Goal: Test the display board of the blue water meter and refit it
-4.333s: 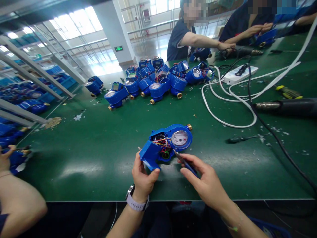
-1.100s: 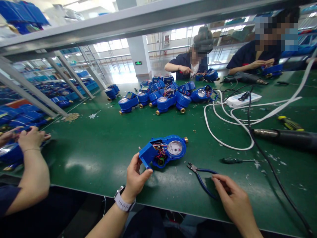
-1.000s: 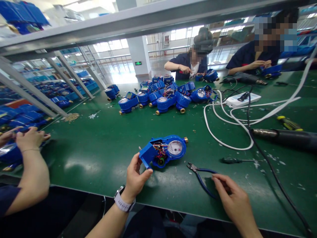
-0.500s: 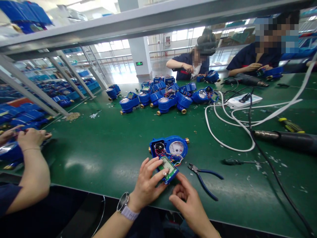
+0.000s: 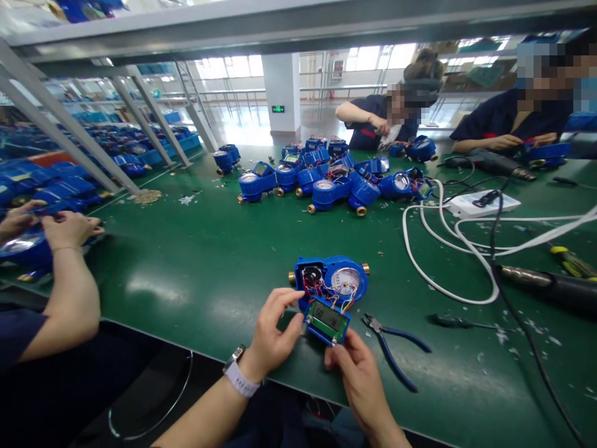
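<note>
The blue meter (image 5: 305, 266) lies on the surface (image 5: 200, 267), towards the near edge, its dial and wiring compartment facing up. With brass ends (image 5: 366, 269) and a thick casing, it is probably heavy and stiff, best held around the body; the smooth round dial (image 5: 344, 280) looks slippery and offers little hold.

The display module (image 5: 328, 316) lies tilted against the compartment's near side, seemingly light, but its screen and exposed green board look fragile. Its blue rim is the place to hold, away from the board's face. Thin coloured wires (image 5: 347, 296) run from it to the compartment; they look soft and easily strained, so any lift should be short and level.

The right grip (image 5: 345, 353) pinches the module's near right corner, thumb close to the board. The left grip (image 5: 293, 306) is parted, thumb and index curved by the module's left end; contact there is hard to tell. Blue-handled pliers (image 5: 382, 328) lie open just beside, to the right.
</note>
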Tool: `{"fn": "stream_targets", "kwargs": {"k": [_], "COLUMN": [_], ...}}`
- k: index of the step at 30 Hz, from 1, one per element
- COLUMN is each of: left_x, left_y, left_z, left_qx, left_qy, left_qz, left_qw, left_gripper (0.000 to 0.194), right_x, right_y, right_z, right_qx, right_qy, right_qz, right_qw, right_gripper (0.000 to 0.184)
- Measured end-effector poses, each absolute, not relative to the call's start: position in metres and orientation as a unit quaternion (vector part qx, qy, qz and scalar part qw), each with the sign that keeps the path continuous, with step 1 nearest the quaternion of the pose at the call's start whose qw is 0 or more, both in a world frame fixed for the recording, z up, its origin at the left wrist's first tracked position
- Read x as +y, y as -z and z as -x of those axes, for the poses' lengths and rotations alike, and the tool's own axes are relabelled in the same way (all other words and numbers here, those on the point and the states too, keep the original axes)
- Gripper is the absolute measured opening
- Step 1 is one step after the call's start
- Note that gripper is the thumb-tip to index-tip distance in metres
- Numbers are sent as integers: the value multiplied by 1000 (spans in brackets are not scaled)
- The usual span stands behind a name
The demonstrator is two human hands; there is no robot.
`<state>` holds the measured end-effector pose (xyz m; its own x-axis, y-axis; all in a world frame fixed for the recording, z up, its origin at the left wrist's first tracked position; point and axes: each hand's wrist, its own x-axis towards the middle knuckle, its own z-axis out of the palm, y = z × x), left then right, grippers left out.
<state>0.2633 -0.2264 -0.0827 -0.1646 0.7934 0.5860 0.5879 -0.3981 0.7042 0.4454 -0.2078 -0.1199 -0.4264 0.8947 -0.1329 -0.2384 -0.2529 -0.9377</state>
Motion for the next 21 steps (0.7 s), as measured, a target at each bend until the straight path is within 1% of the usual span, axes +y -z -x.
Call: {"fn": "stream_targets", "kwargs": {"k": [3,6,15,21], "left_x": [-222,-220,-222,-223], "left_y": [82,84,93,97], "left_z": [-263,-266,-276,-275], "left_qx": [560,570,571,568], "left_qy": [-530,-518,-529,-522], "left_qz": [-609,-593,-573,-564], "left_qw": [185,236,257,294], "left_gripper": [23,22,35,38], "right_x": [-206,-206,-206,-206], "right_y": [124,125,125,123], "right_z": [-449,-451,-450,-450], "right_qx": [-458,-453,-466,-473], "right_qy": [-711,-717,-707,-699], "right_qz": [350,349,341,341], "right_qw": [402,398,409,414], "right_gripper": [52,51,40,40]}}
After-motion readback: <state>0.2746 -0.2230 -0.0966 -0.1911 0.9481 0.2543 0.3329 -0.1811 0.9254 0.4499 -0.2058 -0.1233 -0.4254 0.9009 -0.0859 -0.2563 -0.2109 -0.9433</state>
